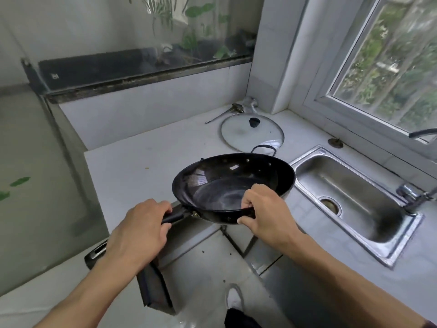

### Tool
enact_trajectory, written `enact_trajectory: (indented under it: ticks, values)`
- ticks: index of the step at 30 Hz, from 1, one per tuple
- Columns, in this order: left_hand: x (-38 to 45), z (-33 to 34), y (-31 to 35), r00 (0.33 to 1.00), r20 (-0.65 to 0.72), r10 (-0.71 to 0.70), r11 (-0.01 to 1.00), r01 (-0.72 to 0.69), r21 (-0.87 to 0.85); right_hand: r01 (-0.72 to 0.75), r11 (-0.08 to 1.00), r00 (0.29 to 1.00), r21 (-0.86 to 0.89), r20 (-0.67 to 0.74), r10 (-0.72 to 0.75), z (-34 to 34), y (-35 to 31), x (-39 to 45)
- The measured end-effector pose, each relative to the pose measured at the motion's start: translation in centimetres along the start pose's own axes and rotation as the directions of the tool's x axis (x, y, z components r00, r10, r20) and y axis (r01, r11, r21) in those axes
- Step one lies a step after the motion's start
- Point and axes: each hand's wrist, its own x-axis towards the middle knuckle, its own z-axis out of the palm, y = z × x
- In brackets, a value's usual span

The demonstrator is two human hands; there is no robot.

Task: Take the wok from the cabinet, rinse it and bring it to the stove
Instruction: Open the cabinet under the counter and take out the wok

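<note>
A black wok (227, 176) hangs in the air over the front edge of the white counter (142, 162), just left of the steel sink (350, 200). My left hand (142, 228) is closed around its long black handle. My right hand (267, 209) pinches the near rim, thumb inside the bowl. The wok tilts slightly toward me and looks bare inside. A small loop handle sticks out on its far side. The tap (416, 200) stands at the sink's right end.
A glass lid (250, 133) with a black knob lies flat on the counter behind the wok, with a thin metal utensil (222, 116) beyond it. A window is at the right. An open dark cabinet door (153, 287) hangs below my left arm.
</note>
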Motion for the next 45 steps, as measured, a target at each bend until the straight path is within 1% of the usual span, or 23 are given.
enact_trajectory:
  ticks: [3, 7, 13, 17, 22, 29, 33, 45]
  values:
    - [2.3, 0.0, 0.4, 0.999, -0.023, -0.037, 0.999, 0.038, 0.027, 0.035, 0.999, 0.999, 0.007, -0.013, -0.035, 0.4, 1.6, 3.0]
    - [5.7, 0.4, 1.0, 0.990, -0.053, -0.134, 0.990, 0.136, 0.037, 0.096, 0.994, 0.995, 0.050, -0.013, -0.095, 1.4, 4.2, 7.9]
    - [10.6, 0.3, 2.7, 0.959, -0.064, -0.278, 0.956, 0.282, 0.078, 0.181, 0.977, 0.981, 0.112, 0.047, -0.188, 2.4, 8.0, 15.2]
    - [12.5, 0.4, 2.7, 0.929, -0.061, -0.364, 0.925, 0.369, 0.088, 0.238, 0.962, 0.963, 0.136, 0.092, -0.252, 3.3, 8.9, 18.9]
    - [14.7, 0.4, 1.2, 0.899, -0.061, -0.433, 0.891, 0.437, 0.124, 0.270, 0.952, 0.949, 0.146, 0.125, -0.289, 5.0, 8.8, 23.0]
    - [17.6, 0.5, -1.7, 0.873, -0.067, -0.483, 0.861, 0.488, 0.143, 0.269, 0.949, 0.939, 0.164, 0.175, -0.296, 7.4, 7.6, 27.7]
    - [18.9, 0.3, -3.7, 0.858, -0.070, -0.510, 0.848, 0.514, 0.127, 0.282, 0.946, 0.932, 0.161, 0.189, -0.310, 8.4, 6.6, 30.0]
    - [21.9, -0.2, -8.8, 0.852, -0.079, -0.518, 0.840, 0.524, 0.138, 0.262, 0.952, 0.932, 0.158, 0.214, -0.292, 10.8, 4.1, 34.8]
